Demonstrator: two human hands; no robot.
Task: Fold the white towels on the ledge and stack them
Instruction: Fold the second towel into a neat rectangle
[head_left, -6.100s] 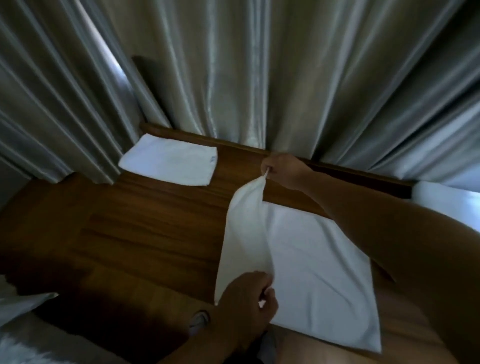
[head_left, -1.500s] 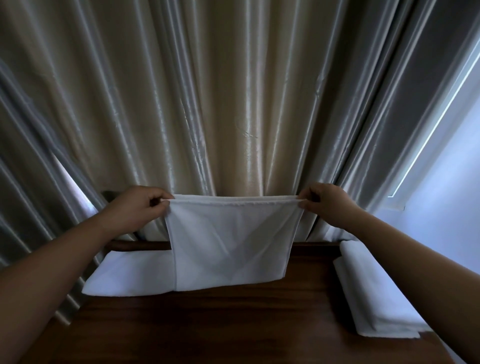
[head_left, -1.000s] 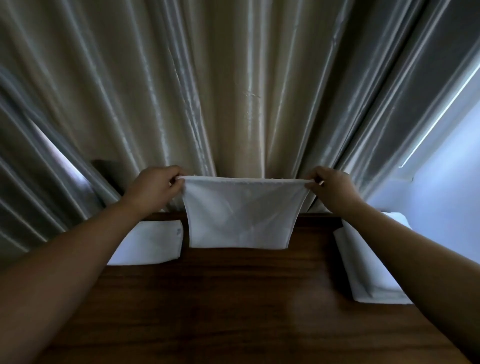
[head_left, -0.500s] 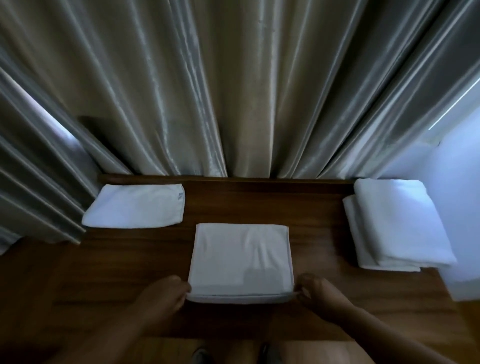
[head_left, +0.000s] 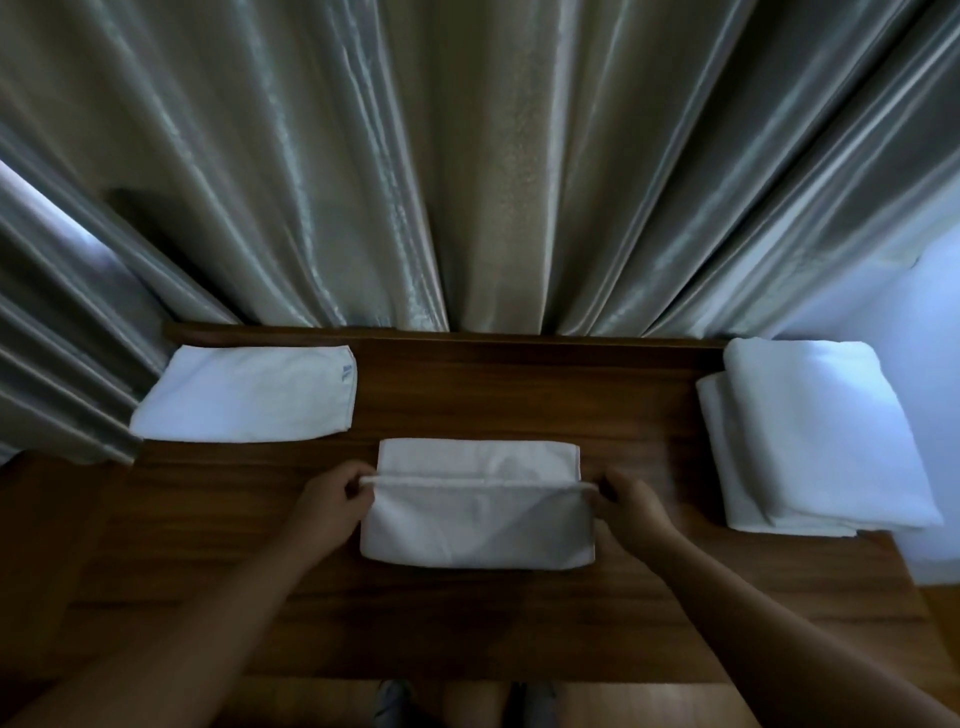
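Note:
A white towel (head_left: 475, 527) lies in the middle of the dark wooden ledge (head_left: 519, 395), partly folded over itself. My left hand (head_left: 332, 501) pinches the left end of its raised near edge, and my right hand (head_left: 631, 506) pinches the right end. That edge is held about halfway across the towel, with the far part of the cloth showing beyond it. A folded white towel (head_left: 249, 395) lies flat at the back left. At the right end sits a stack of two folded white towels (head_left: 815, 436).
Grey-beige curtains (head_left: 467, 182) hang right behind the ledge, and their left folds overlap the back left towel's corner. A pale wall (head_left: 930, 364) closes the right side. Below the ledge's near edge is wooden floor with my feet (head_left: 395, 701).
The towel was held up in the air, then laid flat on the ledge. Since half a second ago both hands have carried its near edge away from me, over the towel.

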